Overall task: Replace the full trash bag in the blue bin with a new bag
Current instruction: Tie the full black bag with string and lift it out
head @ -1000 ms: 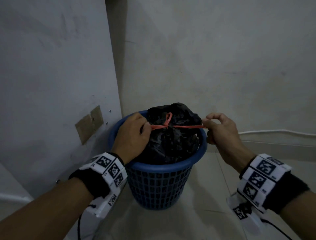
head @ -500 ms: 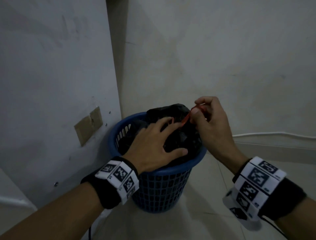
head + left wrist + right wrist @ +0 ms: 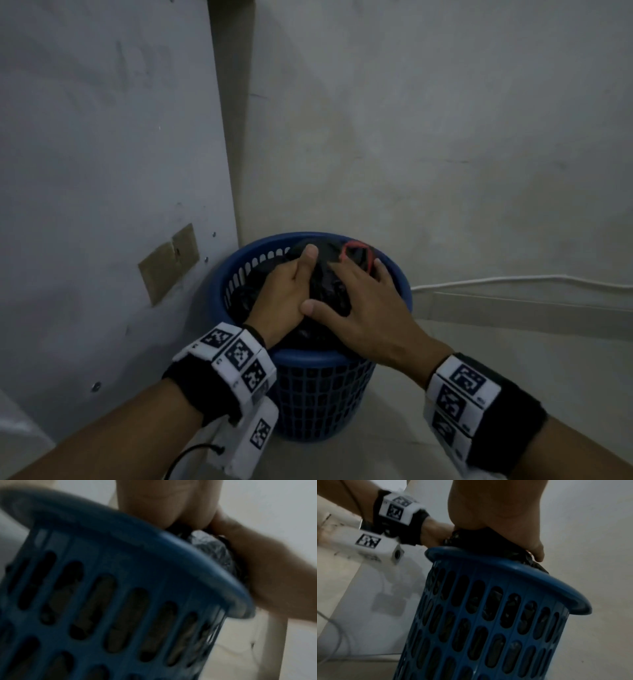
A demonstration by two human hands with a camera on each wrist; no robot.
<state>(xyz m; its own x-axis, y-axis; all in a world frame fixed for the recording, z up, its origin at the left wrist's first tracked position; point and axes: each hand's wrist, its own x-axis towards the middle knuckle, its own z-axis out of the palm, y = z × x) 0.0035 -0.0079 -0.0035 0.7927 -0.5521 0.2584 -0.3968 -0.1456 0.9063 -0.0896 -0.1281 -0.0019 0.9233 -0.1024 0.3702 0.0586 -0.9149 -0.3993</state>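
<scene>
Both hands lay on the black trash bag [image 3: 325, 291] inside the blue bin [image 3: 315, 387]: the left hand [image 3: 286, 294] gripped its gathered plastic, thumb up, while the right hand [image 3: 368, 310] pressed flat, fingers spread. Tied near the bin's far rim was a red drawstring [image 3: 356, 251]. Crinkled, glossy and dark, the bag filled the slatted bin to its rim. Soft, slippery film probably tears if pinched thin; the knotted neck beside the drawstring looked the soundest hold. Blur hid the left fingers, so their curl is likely, not certain.
</scene>
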